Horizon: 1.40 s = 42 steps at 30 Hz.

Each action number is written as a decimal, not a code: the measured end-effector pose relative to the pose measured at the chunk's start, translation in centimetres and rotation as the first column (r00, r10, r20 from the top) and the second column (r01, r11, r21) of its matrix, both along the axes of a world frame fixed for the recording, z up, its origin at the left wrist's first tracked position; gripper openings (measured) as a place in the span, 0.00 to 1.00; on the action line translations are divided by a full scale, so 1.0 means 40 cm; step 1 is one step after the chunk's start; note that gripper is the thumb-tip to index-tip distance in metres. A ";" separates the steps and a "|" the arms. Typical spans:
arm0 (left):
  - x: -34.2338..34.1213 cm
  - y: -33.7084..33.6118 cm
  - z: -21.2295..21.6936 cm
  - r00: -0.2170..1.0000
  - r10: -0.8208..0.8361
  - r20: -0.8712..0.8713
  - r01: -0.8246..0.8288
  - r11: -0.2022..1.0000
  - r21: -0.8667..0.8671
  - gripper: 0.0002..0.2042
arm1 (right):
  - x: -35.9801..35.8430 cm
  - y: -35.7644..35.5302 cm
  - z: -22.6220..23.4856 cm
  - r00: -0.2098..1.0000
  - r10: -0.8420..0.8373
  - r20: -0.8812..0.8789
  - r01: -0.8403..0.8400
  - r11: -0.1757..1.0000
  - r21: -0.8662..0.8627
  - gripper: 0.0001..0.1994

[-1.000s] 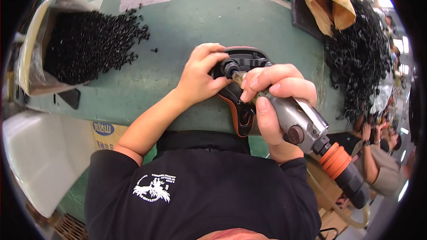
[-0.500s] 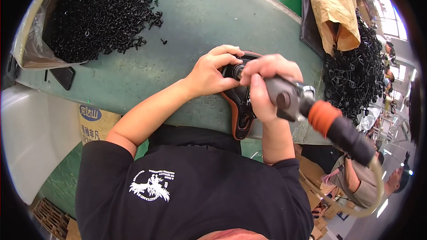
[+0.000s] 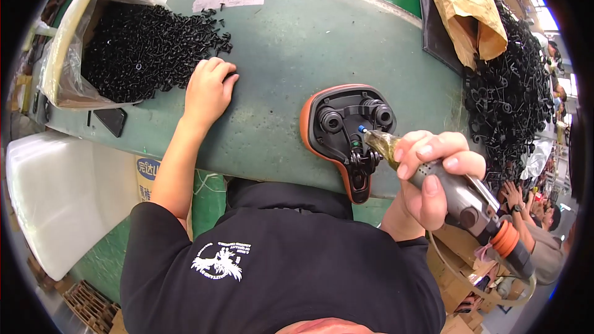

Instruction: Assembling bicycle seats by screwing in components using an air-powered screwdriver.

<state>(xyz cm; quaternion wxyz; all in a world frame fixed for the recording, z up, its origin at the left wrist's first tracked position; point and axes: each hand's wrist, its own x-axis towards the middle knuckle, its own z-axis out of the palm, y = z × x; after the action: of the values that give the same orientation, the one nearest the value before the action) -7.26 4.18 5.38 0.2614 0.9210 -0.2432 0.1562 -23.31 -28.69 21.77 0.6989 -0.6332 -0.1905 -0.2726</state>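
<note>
An upturned bicycle saddle with an orange rim and black underside lies on the green table near its front edge. My right hand grips a grey pneumatic screwdriver, whose tip rests over the saddle's underside. My left hand is stretched out to the left, its fingers curled down on the edge of a heap of small black screws.
The screws spill from a plastic-lined box at the left. A pile of black wire parts and a brown paper bag lie at the right. A white seat stands lower left. Another person's hands show at the right edge.
My left hand has left the saddle and reached left to the screw heap. The screwdriver has tilted back, and my right hand has shifted lower right.
</note>
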 end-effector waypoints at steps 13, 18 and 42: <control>-0.234 -0.359 0.199 -0.041 -0.975 -0.219 -0.386 0.217 -0.896 0.07 | -0.071 -0.079 0.043 0.948 0.171 0.267 -0.212 0.968 0.131 0.14; -0.238 -0.410 0.195 -0.020 -0.969 -0.247 -0.248 0.244 -0.937 0.09 | -0.121 -0.108 0.035 0.969 0.102 0.223 -0.135 0.981 0.136 0.15; 0.046 -0.592 0.097 0.235 -0.939 -0.253 0.746 0.341 -0.572 0.18 | -0.069 -0.134 -0.021 0.979 -0.197 -0.045 0.197 0.980 -0.013 0.15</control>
<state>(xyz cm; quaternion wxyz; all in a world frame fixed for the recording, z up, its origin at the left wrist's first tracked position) -5.42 -19.50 9.27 0.5110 0.5739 -0.5911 -0.2450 -26.07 -34.03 20.93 0.6700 -0.6580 -0.1117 -0.3250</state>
